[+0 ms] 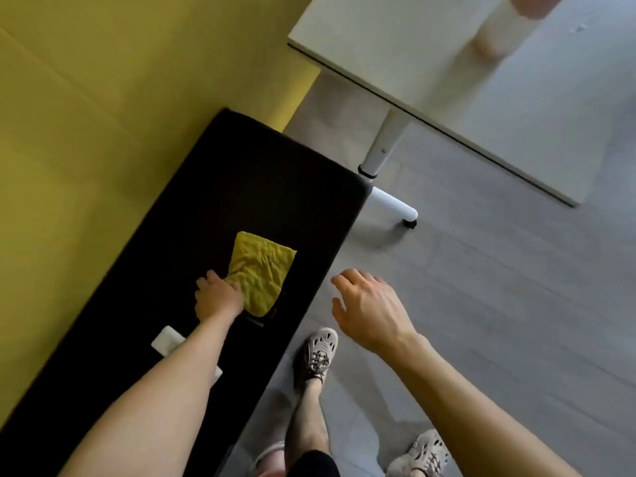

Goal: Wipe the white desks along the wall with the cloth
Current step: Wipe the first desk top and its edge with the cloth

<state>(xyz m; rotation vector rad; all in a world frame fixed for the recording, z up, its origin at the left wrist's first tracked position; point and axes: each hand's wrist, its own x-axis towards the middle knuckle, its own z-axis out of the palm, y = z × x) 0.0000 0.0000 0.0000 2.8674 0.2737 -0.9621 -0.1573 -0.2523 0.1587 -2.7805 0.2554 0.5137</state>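
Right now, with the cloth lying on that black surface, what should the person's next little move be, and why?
Probably lift the yellow cloth and carry it toward the white desk. The left hand grips the cloth's near corner, but the cloth lies on the black surface, not on a desk to be wiped. The right hand is open and holds nothing.
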